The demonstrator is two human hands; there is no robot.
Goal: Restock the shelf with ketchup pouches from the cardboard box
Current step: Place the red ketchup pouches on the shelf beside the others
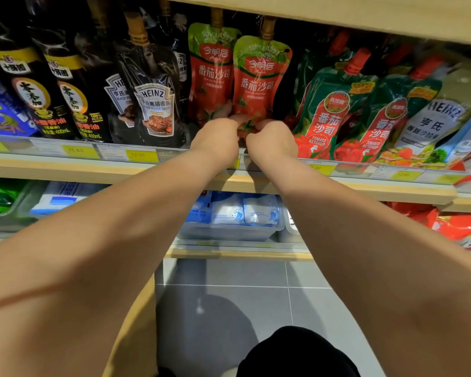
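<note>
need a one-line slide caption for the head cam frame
Both hands, left hand and right hand, grip the base of a red ketchup pouch on the shelf, beside a matching pouch.

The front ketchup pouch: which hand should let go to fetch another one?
Probably the right hand. Both hands grip the front ketchup pouch at its base, but the left hand also steadies the pouch behind.

Shop: price-tagged shelf (65, 170) of sauces
</note>
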